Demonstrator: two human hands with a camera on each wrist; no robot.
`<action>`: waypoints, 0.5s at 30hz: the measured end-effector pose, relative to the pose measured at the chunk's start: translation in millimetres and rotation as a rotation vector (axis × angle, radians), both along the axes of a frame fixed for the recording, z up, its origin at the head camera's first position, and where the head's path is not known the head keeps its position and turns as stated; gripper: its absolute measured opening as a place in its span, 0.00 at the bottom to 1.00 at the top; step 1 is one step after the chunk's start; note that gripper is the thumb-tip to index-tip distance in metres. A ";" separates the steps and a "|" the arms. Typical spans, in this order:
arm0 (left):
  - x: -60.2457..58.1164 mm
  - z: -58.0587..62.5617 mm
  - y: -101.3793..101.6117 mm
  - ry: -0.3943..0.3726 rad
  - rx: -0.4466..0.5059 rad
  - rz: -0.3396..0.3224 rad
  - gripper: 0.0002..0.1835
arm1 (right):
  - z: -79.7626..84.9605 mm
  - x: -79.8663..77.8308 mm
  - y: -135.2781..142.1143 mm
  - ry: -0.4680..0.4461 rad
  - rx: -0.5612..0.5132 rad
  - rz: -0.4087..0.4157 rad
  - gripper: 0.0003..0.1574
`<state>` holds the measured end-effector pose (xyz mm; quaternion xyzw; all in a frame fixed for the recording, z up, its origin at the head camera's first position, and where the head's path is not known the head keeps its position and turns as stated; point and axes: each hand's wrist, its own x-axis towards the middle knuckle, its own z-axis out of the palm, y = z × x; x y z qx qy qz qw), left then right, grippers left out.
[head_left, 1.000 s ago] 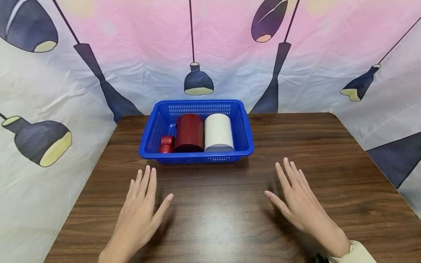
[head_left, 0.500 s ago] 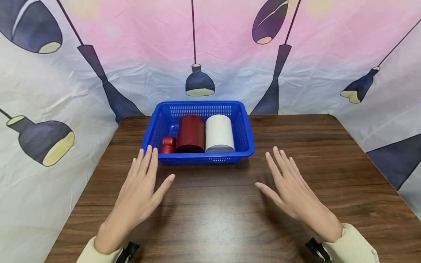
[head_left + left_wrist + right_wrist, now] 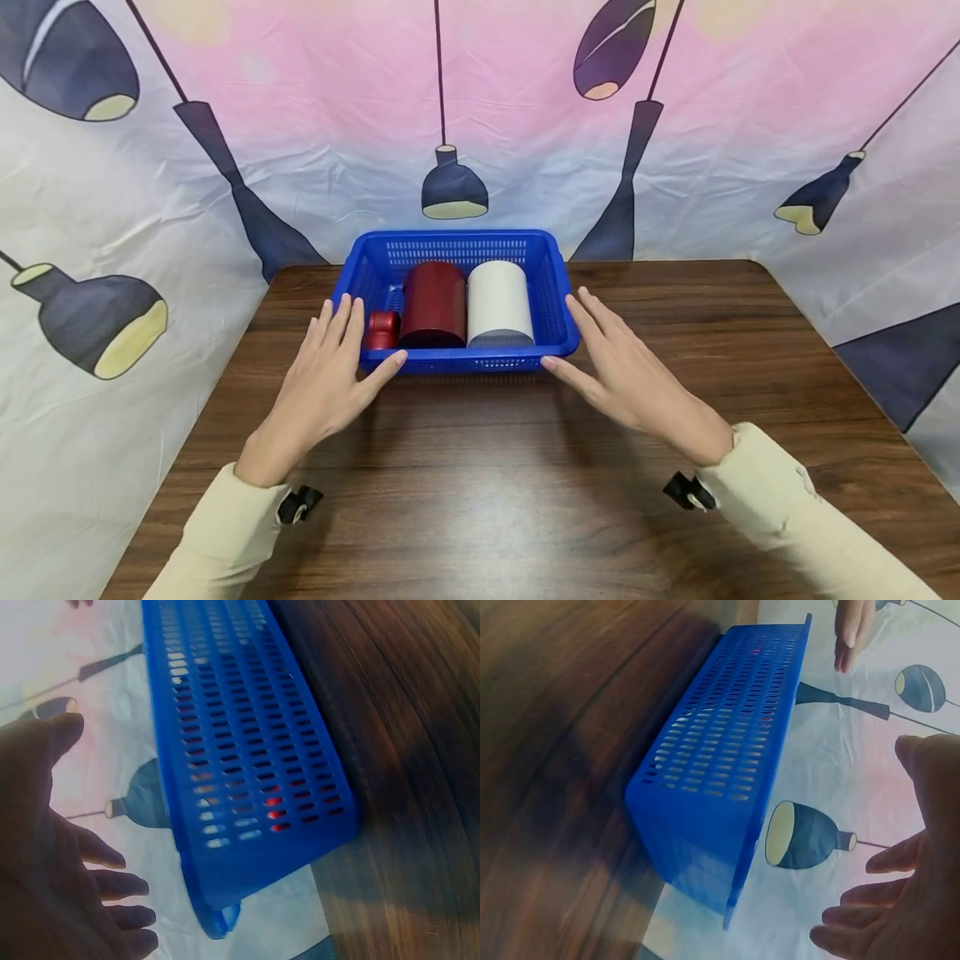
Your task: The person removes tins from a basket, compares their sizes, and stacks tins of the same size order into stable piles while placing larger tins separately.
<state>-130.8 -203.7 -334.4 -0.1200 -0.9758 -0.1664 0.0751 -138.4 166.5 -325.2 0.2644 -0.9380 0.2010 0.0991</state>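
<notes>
A blue plastic basket [image 3: 450,355] with slotted walls sits toward the back of the table. Inside it lie a dark red cylinder [image 3: 433,302], a white cylinder [image 3: 499,300] and a small shiny red rounded object [image 3: 382,327]. My left hand [image 3: 322,375] overlaps the basket's front left corner, fingers extended and thumb apart. Beside the front right corner is my right hand [image 3: 626,371], fingers straight and spread from the thumb. In the left wrist view a gap shows between the left hand [image 3: 56,847] and the basket wall. Likewise, the right hand [image 3: 907,877] stays apart from the basket in its wrist view.
The brown wooden table [image 3: 465,492] spreads in front of the basket and to both sides. Right behind its back edge hangs a cloth [image 3: 300,167] printed with lamps. Black straps [image 3: 300,504] show at both sleeve cuffs.
Both hands have moved forward from the near part of the table to the basket's front corners, the right one also inward. The basket and its contents have stayed in place.
</notes>
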 end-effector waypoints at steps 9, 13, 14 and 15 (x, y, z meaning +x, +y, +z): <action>-24.4 -2.0 -8.9 -0.095 -0.008 0.045 0.60 | 16.6 -32.7 -29.0 -0.181 -0.039 -0.010 0.56; -31.4 -5.0 -13.3 -0.113 -0.001 0.054 0.61 | 17.5 -45.7 -41.6 -0.236 -0.047 -0.010 0.57; -33.1 -6.2 -14.4 -0.119 0.004 0.060 0.62 | 17.4 -49.4 -44.7 -0.245 -0.047 -0.007 0.57; -34.7 -6.9 -15.0 -0.125 0.009 0.065 0.62 | 17.1 -53.2 -47.8 -0.251 -0.047 -0.005 0.57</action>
